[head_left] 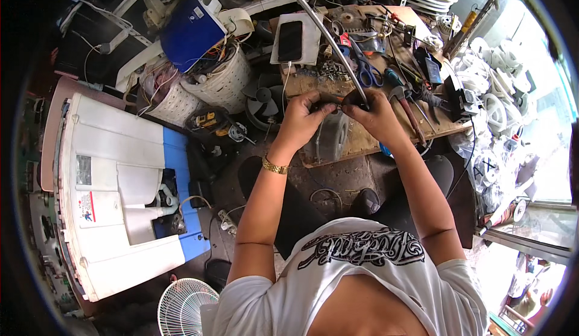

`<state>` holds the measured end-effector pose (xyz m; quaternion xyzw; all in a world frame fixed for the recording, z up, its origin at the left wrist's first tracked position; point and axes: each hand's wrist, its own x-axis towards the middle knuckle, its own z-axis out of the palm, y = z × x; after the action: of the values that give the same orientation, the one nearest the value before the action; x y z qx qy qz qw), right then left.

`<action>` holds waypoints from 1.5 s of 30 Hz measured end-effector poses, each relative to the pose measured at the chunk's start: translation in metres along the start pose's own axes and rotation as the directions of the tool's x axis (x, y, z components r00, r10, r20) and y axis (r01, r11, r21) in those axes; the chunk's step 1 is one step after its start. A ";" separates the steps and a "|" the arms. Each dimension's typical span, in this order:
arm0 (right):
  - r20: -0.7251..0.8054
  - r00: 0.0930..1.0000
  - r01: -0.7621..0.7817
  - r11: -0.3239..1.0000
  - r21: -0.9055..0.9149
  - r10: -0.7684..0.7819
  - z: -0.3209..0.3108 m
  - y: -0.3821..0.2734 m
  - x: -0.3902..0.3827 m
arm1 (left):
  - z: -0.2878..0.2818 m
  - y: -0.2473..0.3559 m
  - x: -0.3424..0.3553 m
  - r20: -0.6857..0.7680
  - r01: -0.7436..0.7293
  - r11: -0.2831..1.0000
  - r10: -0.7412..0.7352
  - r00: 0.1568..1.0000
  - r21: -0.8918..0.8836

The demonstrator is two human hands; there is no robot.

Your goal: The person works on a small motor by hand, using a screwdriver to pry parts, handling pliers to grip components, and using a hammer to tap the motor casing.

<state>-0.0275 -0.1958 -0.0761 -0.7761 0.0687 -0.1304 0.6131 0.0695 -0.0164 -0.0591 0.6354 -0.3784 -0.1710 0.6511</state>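
Observation:
My left hand [305,120], with a gold watch band on its wrist, is closed in a pinch over the front of the wooden worktable [356,146]. Facing it, my right hand [375,119] is closed too, its thumb and fingers pressed together. A small thin brownish piece [335,103] shows between my fingertips; its kind cannot be made out. A long metal rod [330,39] slants from the far edge down to my right hand's fingers; whether they grip it is unclear. Just under my hands sits a cloudy grey round thing [330,138].
Blue-handled scissors [367,71], a hammer [410,110] and a phone [290,41] lie on the worktable. White baskets [220,80] and a black fan blade [263,98] stand left, near a white-and-blue appliance [114,155]. White plastic parts [497,89] are heaped right.

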 end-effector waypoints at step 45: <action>-0.156 0.988 0.021 0.980 0.197 0.010 0.007 -0.007 -0.028 | 0.020 0.013 -0.001 0.042 -0.522 0.663 0.597 0.801 0.536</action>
<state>-0.0524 -0.1803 -0.0737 -0.6989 0.1012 -0.1989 0.6795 0.0516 -0.0275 -0.0489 0.6498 -0.5412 0.1914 0.4982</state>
